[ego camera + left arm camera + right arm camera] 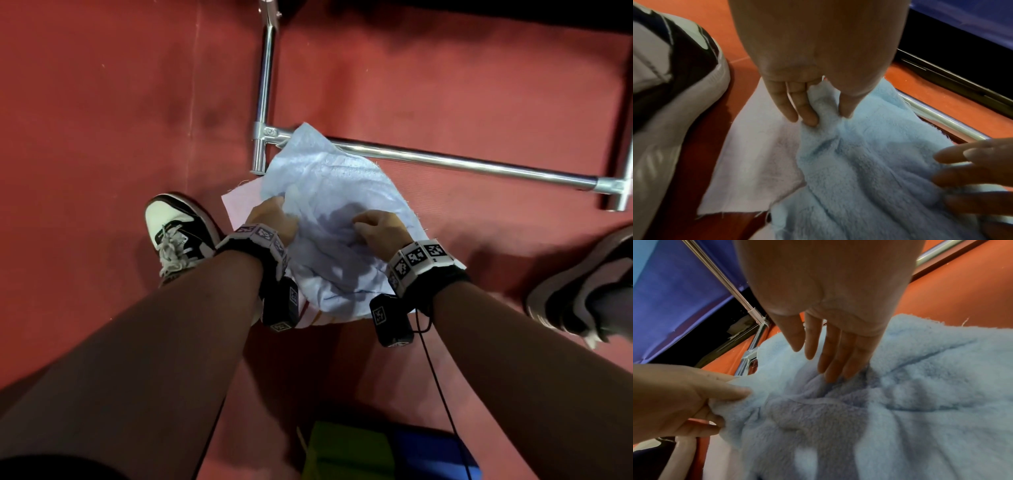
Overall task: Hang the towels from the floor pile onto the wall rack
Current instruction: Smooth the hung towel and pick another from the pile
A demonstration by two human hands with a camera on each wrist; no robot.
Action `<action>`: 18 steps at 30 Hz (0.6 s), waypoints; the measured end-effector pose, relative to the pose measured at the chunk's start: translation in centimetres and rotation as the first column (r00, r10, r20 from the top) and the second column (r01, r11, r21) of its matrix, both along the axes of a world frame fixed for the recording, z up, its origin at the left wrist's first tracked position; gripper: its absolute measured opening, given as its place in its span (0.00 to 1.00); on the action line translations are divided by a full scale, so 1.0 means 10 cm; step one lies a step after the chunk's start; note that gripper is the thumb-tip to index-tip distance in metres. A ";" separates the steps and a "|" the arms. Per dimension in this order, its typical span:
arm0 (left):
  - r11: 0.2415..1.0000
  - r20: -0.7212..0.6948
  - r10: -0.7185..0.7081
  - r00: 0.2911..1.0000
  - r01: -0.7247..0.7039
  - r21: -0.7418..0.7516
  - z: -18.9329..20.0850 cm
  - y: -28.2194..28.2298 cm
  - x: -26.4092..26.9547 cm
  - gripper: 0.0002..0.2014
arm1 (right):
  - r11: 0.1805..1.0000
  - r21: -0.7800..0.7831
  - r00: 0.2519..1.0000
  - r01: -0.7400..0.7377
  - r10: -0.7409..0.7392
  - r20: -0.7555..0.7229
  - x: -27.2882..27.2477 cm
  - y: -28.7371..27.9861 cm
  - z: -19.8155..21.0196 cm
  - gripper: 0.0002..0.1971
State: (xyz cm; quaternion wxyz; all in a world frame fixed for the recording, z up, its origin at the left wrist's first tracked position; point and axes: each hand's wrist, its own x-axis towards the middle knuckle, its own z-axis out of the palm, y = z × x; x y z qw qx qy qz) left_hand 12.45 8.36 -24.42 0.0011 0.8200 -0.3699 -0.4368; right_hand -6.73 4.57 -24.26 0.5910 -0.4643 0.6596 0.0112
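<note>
A light blue towel (335,192) (869,162) (900,402) lies crumpled on top of the floor pile. Under it lies a pale pink towel (239,205) (760,154), and a striped edge (315,318) shows near my wrists. My left hand (274,219) (826,116) (684,394) pinches a fold at the blue towel's left edge between thumb and fingers. My right hand (373,228) (818,363) (972,170) rests on the towel's middle, its straight fingertips pressing into the cloth. The metal rack's base tubes (445,161) run along the floor just beyond the pile, with the towel's far corner lying over one joint.
The floor (102,120) is a red mat. My left shoe (174,229) stands beside the pile, and another shoe (582,284) is at the right. A green object (349,448) and a blue one (431,455) lie behind my arms. A rack upright (265,85) runs away from the pile.
</note>
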 end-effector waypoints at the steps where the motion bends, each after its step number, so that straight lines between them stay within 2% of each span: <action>1: 1.000 0.011 -0.005 1.000 0.005 -0.012 0.00 -0.01 0.00 0.21 | 1.000 -0.003 1.000 -0.006 0.006 0.002 -0.01 -0.01 0.00 0.08; 3: 1.000 -0.005 0.011 1.000 -0.011 -0.023 0.01 -0.04 0.01 0.24 | 0.999 -0.014 0.999 -0.037 0.037 -0.001 -0.04 -0.05 0.03 0.08; 6: 0.999 -0.049 0.014 0.999 -0.016 -0.042 0.11 -0.09 0.01 0.22 | 0.992 -0.074 0.995 -0.098 0.098 -0.001 -0.08 -0.15 0.11 0.11; 11: 0.980 -0.054 -0.091 0.994 0.079 -0.182 0.43 -0.22 -0.04 0.09 | 0.974 -0.194 0.992 -0.114 0.122 0.033 -0.07 -0.25 0.44 0.10; 13: 0.967 -0.114 -0.068 0.991 0.037 -0.253 0.61 -0.26 -0.08 0.12 | 0.972 -0.211 0.991 -0.106 0.120 0.052 -0.05 -0.27 0.65 0.11; 15: 0.945 -0.150 -0.047 0.988 -0.005 -0.328 0.86 -0.31 -0.16 0.10 | 0.961 -0.257 0.991 -0.099 0.118 0.061 -0.04 -0.29 0.89 0.13; 18: 0.907 -0.159 -0.095 0.983 0.020 -0.421 1.36 -0.41 -0.30 0.08 | 0.929 -0.351 0.987 -0.121 0.151 0.059 -0.14 -0.30 1.33 0.19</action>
